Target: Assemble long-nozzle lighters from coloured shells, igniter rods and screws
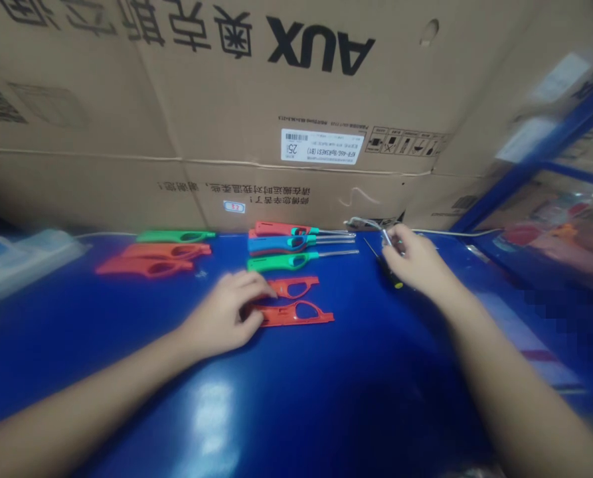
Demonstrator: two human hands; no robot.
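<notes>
My left hand [231, 309] rests over the left ends of two red plastic shells, its thumb and fingers on the nearer shell [301, 314] and the farther shell [296, 287]. My right hand [408, 255] is closed on a thin metal tweezer-like tool [386, 236] near the cardboard. Beneath that hand lies a dark screwdriver [388, 272] with a yellow end. Between the hands and the cardboard lie assembled lighters with metal rods: a green one [281, 262], a blue one [276, 244] and a red one [279, 229].
More shells, green [169, 236] and red [147, 266], lie at the left beside a clear plastic organizer [27, 259]. A cardboard wall [201, 119] closes off the back of the blue table [286, 398]. A blue metal frame [525, 133] stands at the right.
</notes>
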